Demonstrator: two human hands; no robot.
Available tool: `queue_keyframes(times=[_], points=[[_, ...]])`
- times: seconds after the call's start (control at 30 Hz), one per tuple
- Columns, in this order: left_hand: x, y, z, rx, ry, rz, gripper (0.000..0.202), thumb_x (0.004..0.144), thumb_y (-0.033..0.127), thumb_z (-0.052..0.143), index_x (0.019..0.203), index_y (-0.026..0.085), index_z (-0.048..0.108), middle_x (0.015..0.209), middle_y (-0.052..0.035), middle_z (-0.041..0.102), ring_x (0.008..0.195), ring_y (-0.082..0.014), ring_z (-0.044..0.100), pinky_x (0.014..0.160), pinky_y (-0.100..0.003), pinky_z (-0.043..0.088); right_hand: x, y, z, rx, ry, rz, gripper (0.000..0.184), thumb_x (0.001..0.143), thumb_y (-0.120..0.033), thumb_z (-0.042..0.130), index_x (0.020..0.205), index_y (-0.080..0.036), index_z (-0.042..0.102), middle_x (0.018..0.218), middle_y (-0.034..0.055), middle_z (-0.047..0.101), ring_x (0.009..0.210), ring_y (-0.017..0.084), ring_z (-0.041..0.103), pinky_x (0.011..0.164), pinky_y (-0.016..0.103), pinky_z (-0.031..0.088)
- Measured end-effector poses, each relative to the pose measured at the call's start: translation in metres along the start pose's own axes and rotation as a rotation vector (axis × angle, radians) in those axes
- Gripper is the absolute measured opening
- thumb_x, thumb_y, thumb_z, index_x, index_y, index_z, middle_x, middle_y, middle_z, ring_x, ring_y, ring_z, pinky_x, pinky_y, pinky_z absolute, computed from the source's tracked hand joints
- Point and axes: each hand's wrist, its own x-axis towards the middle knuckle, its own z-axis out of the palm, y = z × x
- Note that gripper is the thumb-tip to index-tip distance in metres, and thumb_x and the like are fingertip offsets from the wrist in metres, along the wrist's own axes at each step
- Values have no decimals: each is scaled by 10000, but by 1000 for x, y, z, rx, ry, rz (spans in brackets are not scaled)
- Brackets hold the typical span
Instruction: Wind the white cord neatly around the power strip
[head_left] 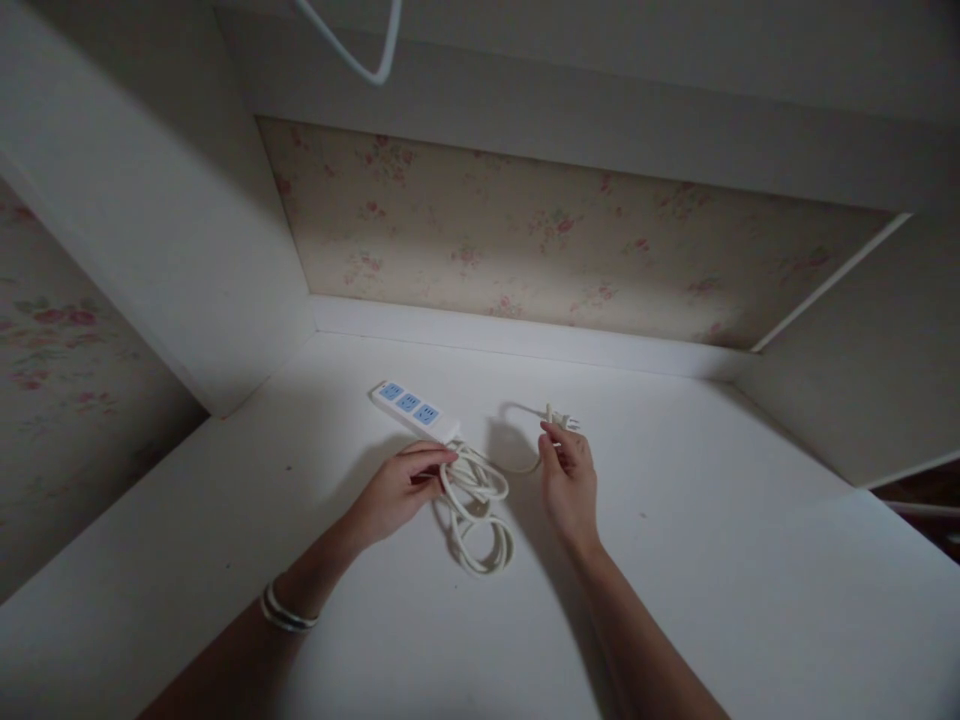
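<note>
A white power strip [414,410] with three blue socket faces lies at a slant on the white surface. Its pale cord [480,490] is gathered in loose loops just in front of it. My left hand [409,485] pinches the left side of these loops between thumb and fingers. At the cord's far end is the plug [562,418], its prongs pointing right. My right hand [570,480] is closed around the cord close behind the plug, with the fingertips partly hiding it. A single stretch of cord runs between the loops and my right hand.
The white tabletop [712,560] meets a low white ledge [525,338] and floral wallpaper [480,230] at the back. White panels [172,200] rise on both sides. Overhead, a white cable [352,55] hangs down in front of a shelf edge [570,130].
</note>
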Motion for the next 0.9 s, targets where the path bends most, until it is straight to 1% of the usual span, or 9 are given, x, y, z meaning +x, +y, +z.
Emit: queue_keyframes(times=[0.07, 0.13, 0.2, 0.27, 0.37, 0.47, 0.67, 0.8, 0.9], points=[[0, -3, 1, 74, 9, 56, 206, 800, 243, 598, 964, 208, 718, 1082, -86, 638, 972, -186, 624, 829, -301, 533, -8, -10, -1, -38, -20, -127, 203, 892, -315, 517, 1012, -220, 650, 915, 48, 554, 767, 164, 517, 649, 287, 427], [1, -6, 2, 138, 38, 114, 186, 817, 218, 576, 942, 210, 713, 1061, -80, 653, 984, -185, 619, 865, -312, 521, -18, -20, -4, -60, -93, -291, 155, 902, -242, 499, 993, -220, 623, 846, 37, 565, 723, 157, 514, 632, 283, 419], [0, -7, 4, 189, 61, 167, 182, 822, 199, 570, 942, 214, 706, 1101, -74, 658, 1052, -192, 597, 951, -337, 476, -30, -29, -5, -67, -243, -469, 130, 892, -186, 499, 963, -219, 603, 764, 22, 577, 665, 151, 514, 617, 288, 411], [-1, -6, 6, 184, 68, 163, 202, 833, 193, 556, 986, 215, 686, 1138, -67, 653, 1085, -192, 585, 986, -344, 449, -40, -35, -4, -87, -421, -642, 79, 863, -177, 539, 908, -216, 592, 698, 14, 587, 622, 153, 515, 598, 299, 400], [-3, -5, 9, 144, 76, 78, 241, 852, 187, 515, 1057, 213, 638, 1088, -57, 669, 1023, -179, 613, 913, -312, 489, -50, -38, 2, -184, -601, -809, 41, 827, -233, 607, 854, -205, 593, 709, 31, 616, 651, 173, 541, 612, 321, 403], [-4, -6, 10, 189, 138, 53, 212, 842, 168, 511, 1011, 208, 633, 1025, -50, 674, 972, -173, 620, 866, -291, 495, -51, -38, 8, -287, -618, -835, 50, 842, -250, 597, 856, -205, 612, 755, 45, 636, 706, 182, 562, 640, 330, 413], [-1, -9, 10, 237, 221, 130, 126, 828, 218, 565, 940, 198, 621, 956, -49, 646, 909, -170, 600, 824, -284, 483, -42, -32, 4, -370, -551, -803, 115, 845, -178, 564, 922, -216, 641, 788, 45, 651, 731, 179, 578, 675, 341, 428], [0, -5, 8, 297, 237, 164, 178, 864, 308, 548, 981, 192, 617, 963, -62, 635, 891, -173, 584, 821, -294, 473, -34, -22, 0, -369, -484, -738, 260, 869, -158, 537, 1106, -225, 620, 938, 76, 676, 817, 196, 599, 730, 348, 463], [-2, 3, 6, 357, 222, 209, 236, 866, 325, 547, 1058, 203, 611, 1034, -75, 629, 967, -198, 562, 870, -331, 455, -31, -18, 3, -268, -489, -639, 324, 906, -145, 478, 1201, -239, 575, 1052, 91, 653, 921, 197, 600, 777, 337, 488]])
